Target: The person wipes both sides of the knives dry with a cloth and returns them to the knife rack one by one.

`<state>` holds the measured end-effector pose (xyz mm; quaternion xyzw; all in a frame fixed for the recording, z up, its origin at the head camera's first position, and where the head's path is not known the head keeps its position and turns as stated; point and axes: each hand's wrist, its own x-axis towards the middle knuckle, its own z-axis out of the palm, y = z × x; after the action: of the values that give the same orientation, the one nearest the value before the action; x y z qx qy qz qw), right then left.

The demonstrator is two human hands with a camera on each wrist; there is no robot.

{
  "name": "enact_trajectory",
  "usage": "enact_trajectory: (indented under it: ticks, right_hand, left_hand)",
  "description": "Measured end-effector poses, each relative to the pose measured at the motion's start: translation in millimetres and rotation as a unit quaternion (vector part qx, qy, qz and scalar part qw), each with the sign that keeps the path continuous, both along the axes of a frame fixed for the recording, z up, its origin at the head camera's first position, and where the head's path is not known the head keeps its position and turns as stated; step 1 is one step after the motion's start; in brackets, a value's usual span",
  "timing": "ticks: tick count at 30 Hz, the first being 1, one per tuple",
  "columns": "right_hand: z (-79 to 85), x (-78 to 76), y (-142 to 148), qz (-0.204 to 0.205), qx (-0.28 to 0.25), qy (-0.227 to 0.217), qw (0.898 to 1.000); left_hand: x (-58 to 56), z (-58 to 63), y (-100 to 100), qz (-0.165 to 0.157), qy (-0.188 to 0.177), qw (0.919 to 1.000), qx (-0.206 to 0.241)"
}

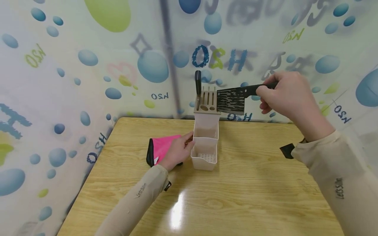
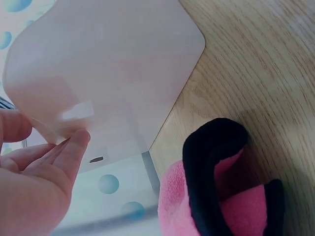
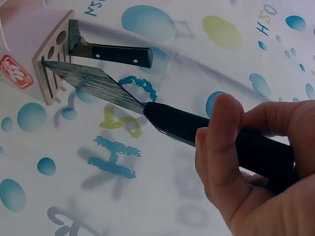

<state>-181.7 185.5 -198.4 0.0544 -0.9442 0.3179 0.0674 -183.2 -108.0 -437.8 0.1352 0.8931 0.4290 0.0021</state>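
Observation:
A beige knife holder [image 1: 205,122] stands upright on the table, with a slotted top and two open compartments stepped down its front. My left hand [image 1: 177,150] grips its left side; fingers [image 2: 74,147] press the outer wall close to the rim. My right hand [image 1: 287,93] holds a cleaver [image 1: 231,100] by its black handle, blade pointing left at the holder's top. In the right wrist view, the blade's front corner meets a slot; how deep it sits cannot be told. A second knife [image 3: 123,55], black-handled, stands in the holder's left slot.
A pink cloth item with black trim [image 1: 162,147] lies on the wooden table [image 1: 251,183], left of the holder and partly behind my left hand. A patterned wall covering [image 1: 133,98] rises directly behind the table's back edge.

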Motion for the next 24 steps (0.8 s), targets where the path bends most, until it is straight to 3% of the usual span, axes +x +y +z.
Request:
enact_trajectory:
  ticks: [11,24]
  right_hand:
    - [-11.5,-7.4,-8,-0.024,-0.048,0.078,0.996]
    - [-9.5,-24.5,-17,-0.019,-0.037,0.068,0.997]
  left_hand:
    - [-0.1,0.6,0,-0.003,-0.005,1.0,0.005]
    - [1.0,1.4,1,-0.001,-0.007,1.0,-0.003]
